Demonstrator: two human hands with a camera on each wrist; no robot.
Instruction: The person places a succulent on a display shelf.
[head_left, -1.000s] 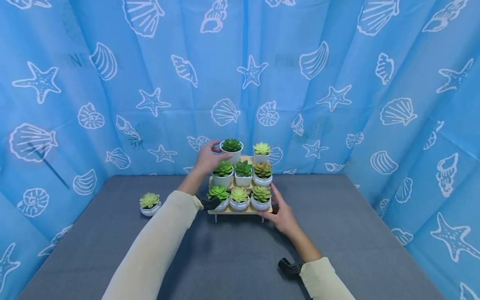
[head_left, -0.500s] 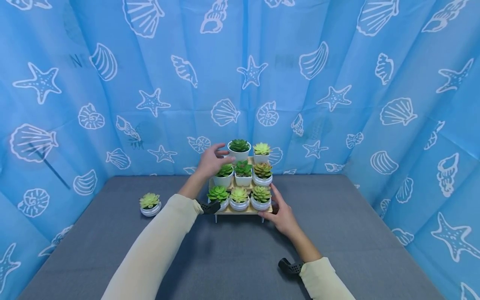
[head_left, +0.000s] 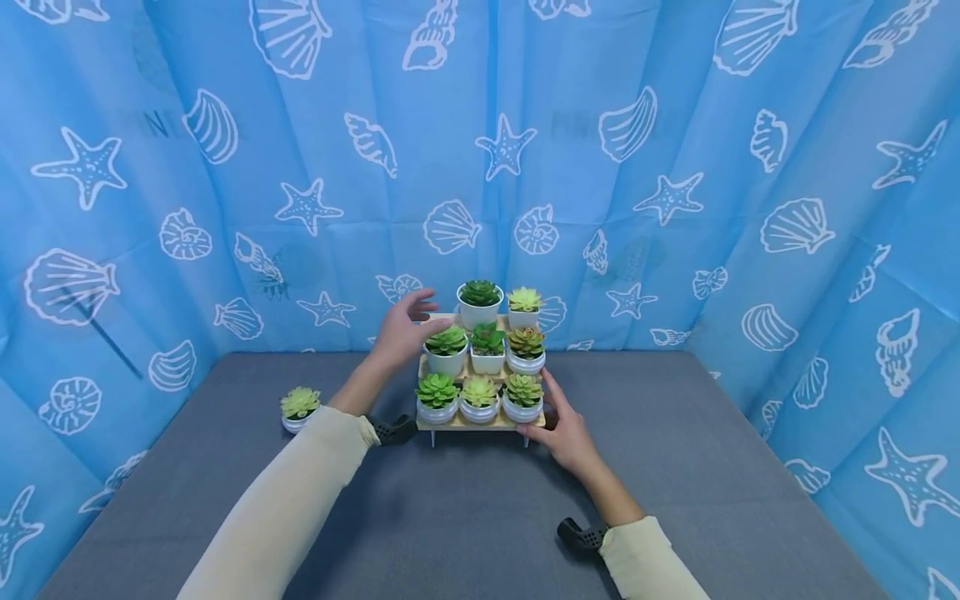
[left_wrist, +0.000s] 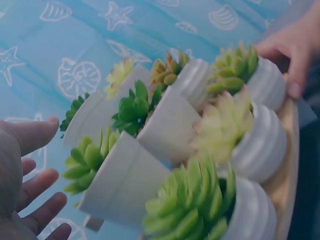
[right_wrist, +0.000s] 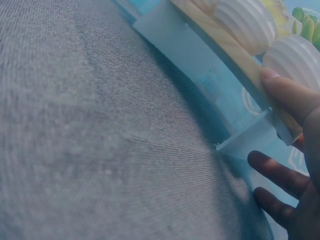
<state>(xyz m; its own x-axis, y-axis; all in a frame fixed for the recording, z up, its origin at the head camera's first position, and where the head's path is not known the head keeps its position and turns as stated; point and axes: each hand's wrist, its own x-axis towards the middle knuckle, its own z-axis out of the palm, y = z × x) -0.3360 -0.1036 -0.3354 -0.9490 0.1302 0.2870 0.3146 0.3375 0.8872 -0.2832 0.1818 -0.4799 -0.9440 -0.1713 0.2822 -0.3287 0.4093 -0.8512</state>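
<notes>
A tiered wooden plant stand holds several small potted succulents in white pots. My left hand is at the stand's upper left, fingers spread and apart, holding nothing. Right of it on the top tier is a dark green succulent in a round white pot, clear of the fingers. The left wrist view shows the open left hand beside a light green succulent of the middle tier. My right hand grips the stand's front right corner, the thumb on the wooden board.
One more potted succulent stands on the grey tabletop to the left, partly behind the left sleeve. A pale succulent sits at the right of the top tier. A blue curtain with seashell prints hangs behind and at both sides.
The dark green succulent moved right along the top tier and was let go. My left hand then drew back to the left. The right hand stayed on the stand.
</notes>
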